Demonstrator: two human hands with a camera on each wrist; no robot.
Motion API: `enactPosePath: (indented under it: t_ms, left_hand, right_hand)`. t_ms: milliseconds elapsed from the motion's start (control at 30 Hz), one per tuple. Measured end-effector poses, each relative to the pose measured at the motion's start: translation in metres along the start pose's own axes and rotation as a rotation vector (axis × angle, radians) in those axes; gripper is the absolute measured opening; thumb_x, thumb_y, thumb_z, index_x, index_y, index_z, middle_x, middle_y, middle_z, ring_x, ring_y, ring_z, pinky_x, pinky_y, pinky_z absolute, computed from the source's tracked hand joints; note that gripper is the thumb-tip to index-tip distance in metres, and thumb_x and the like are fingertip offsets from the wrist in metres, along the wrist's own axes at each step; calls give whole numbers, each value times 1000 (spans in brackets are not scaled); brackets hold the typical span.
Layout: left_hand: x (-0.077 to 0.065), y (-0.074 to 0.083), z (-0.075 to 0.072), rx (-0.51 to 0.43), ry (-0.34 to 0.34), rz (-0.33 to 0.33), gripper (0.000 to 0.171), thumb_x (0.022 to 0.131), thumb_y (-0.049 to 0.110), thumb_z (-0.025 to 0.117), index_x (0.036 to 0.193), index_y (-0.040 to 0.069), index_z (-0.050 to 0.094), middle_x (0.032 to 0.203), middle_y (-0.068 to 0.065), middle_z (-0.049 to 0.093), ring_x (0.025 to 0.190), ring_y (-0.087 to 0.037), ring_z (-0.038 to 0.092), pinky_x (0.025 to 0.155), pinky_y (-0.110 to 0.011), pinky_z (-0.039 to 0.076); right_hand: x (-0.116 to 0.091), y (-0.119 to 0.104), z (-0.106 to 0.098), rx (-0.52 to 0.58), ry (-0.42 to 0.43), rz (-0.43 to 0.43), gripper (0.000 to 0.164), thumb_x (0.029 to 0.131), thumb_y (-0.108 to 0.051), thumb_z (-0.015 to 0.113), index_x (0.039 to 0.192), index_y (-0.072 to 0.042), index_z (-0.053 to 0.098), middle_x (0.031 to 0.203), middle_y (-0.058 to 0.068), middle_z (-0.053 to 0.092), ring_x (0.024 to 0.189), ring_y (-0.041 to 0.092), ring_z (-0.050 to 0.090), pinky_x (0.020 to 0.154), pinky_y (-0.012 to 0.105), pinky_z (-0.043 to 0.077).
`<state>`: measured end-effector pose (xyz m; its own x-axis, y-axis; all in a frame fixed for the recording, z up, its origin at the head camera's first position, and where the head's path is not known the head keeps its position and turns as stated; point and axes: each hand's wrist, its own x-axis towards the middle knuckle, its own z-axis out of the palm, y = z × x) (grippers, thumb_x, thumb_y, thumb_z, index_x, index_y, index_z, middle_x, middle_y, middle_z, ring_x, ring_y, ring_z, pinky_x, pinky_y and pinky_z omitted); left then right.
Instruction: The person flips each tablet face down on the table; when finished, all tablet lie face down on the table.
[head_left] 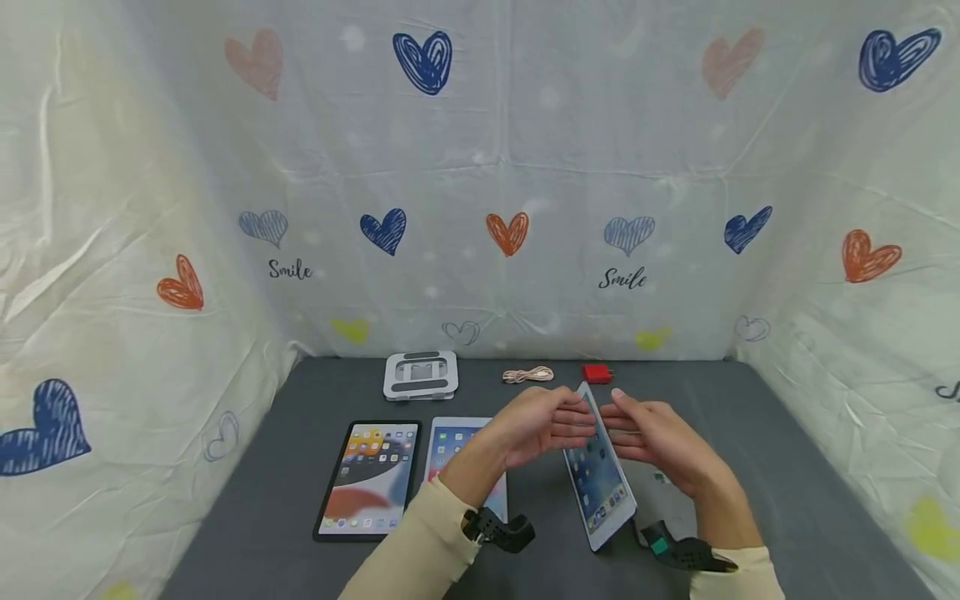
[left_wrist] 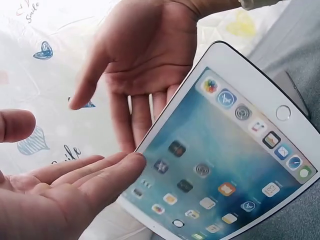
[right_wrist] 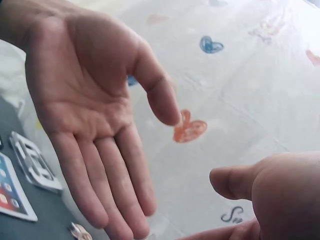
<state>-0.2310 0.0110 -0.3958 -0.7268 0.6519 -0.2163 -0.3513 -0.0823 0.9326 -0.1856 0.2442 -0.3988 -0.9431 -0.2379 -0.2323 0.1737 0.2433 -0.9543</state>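
Note:
A white tablet (head_left: 597, 483) with a lit blue home screen stands tilted on the table between my two hands. My left hand (head_left: 540, 425) is in front of its upper part, fingers straight and palm facing the screen side. In the left wrist view, its fingertips are right at the tablet's edge (left_wrist: 172, 97). On the other side, my right hand (head_left: 663, 437) has straight fingers behind the tablet's upper right edge, thumb up. The right wrist view shows the left palm (right_wrist: 90, 95) spread open, facing the right hand (right_wrist: 285, 195). Neither hand curls round anything.
A flat grey slab (head_left: 663, 500) lies under the right forearm. Left of the hands lie a black-framed tablet (head_left: 367, 479) and another white tablet (head_left: 450, 442), partly hidden by the left arm. Farther back are a grey folding stand (head_left: 421, 375), a coiled cable (head_left: 528, 375) and a red charger (head_left: 597, 373).

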Motion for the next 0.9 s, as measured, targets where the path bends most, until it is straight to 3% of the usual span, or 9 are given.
enactPosePath:
  t_ms: [267, 533, 733, 900]
  left_hand:
    - [-21, -1, -12, -56, 87, 28, 52, 115, 24, 49, 148, -15, 56, 151, -30, 63, 142, -45, 63, 119, -54, 53]
    - [-45, -9, -32, -144, 174, 47, 59, 111, 24, 46, 154, -15, 44, 161, -37, 48, 145, -54, 56, 123, -60, 47]
    - [-55, -21, -45, -174, 203, -5, 69, 108, 28, 46, 158, -18, 38, 166, -38, 40, 154, -54, 44, 128, -61, 41]
    - [-59, -32, -54, -209, 282, -62, 74, 104, 34, 52, 157, -16, 39, 162, -34, 40, 151, -51, 43, 123, -67, 46]
  right_hand:
    - [10, -13, 25, 19, -37, -26, 79, 117, -52, 47, 159, 15, 42, 161, 34, 51, 145, 42, 61, 110, 42, 61]
    - [23, -10, 37, 30, -123, -48, 80, 116, -53, 47, 157, 15, 45, 157, 34, 55, 145, 44, 60, 112, 43, 60]
    - [29, 6, 37, 0, -104, -1, 82, 116, -55, 47, 155, 17, 46, 155, 35, 57, 146, 47, 58, 113, 44, 59]
    - [29, 28, 29, -2, -61, 84, 83, 116, -55, 46, 155, 18, 46, 154, 36, 57, 142, 46, 62, 110, 46, 61]
